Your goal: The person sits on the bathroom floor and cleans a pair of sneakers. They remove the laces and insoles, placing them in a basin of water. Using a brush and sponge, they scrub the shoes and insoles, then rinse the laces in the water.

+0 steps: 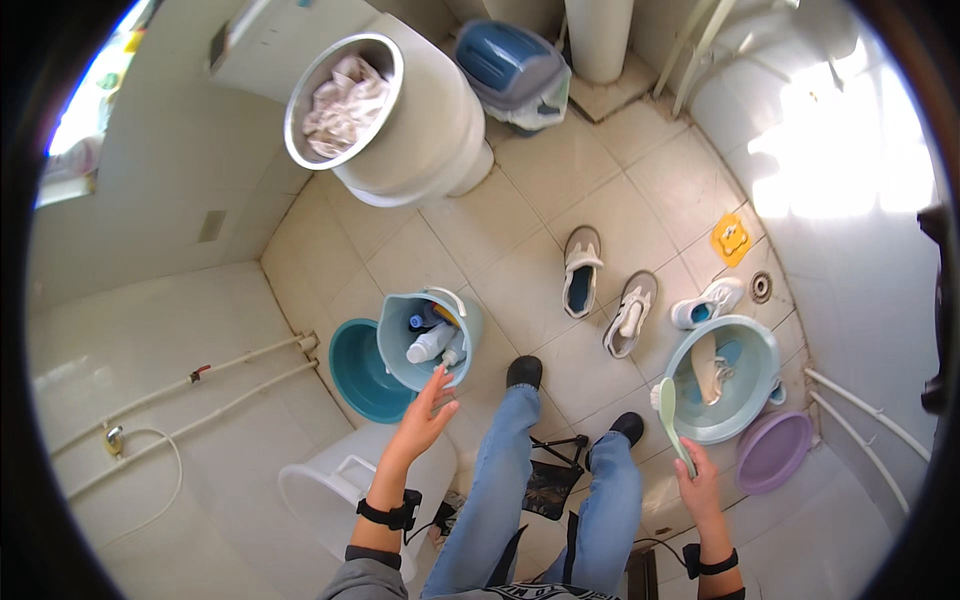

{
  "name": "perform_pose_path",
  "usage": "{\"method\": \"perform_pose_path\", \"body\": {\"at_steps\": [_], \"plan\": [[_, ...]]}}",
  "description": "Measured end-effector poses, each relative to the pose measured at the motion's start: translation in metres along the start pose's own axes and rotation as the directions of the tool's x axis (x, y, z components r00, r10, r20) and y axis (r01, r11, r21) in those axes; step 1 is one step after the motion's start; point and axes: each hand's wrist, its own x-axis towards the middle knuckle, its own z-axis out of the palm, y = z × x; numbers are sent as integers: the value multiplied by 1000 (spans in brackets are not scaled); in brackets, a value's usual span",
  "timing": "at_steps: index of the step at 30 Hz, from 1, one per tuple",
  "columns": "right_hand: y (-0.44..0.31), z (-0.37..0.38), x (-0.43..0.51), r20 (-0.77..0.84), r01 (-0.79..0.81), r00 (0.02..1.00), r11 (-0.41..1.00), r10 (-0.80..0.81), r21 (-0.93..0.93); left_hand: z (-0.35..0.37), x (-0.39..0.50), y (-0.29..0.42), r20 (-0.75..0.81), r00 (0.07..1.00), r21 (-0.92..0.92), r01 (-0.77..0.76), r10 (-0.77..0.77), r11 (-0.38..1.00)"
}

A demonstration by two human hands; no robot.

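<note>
My left hand [425,422] reaches with fingers apart to the near rim of a light blue bucket [396,330], which holds several bottles, among them a white plastic bottle [431,343]. Whether the fingertips touch the pump bottle [453,351] there, I cannot tell. My right hand [699,484] grips the handle of a pale green scrub brush [670,420], its white bristles facing left. Just beyond the brush, a light blue basin [679,352] holds water and a beige and white shoe [706,371]. A white shoe [712,301] lies against the basin's far rim.
Two grey and white sneakers [582,271] [631,315] stand on the tiles. A teal basin [352,375] sits beside the bucket, a purple basin [776,454] at right. Behind are a toilet [427,127] bearing a metal bowl of cloth [291,112] and a blue bin [510,64]. A folding stool [551,487] is between my legs.
</note>
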Motion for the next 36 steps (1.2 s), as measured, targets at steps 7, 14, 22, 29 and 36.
{"method": "perform_pose_path", "body": {"at_steps": [7,14,22,29,36], "plan": [[-170,-15,-67,-16,173,985,983,-172,63,-75,-131,81,-82,996,-266,6,-28,964],[-387,22,-99,120,364,914,914,-387,177,-182,-223,152,-207,972,-349,-181,113,919],[-579,99,-93,434,273,768,854,-471,443,-287,-236,222,-421,873,-161,-340,247,927],[-693,106,-42,563,163,639,808,-524,567,-330,-198,318,-560,734,18,-451,383,892],[-768,108,25,538,261,579,764,-613,589,-324,-118,411,-386,831,-148,-485,401,862]]}}
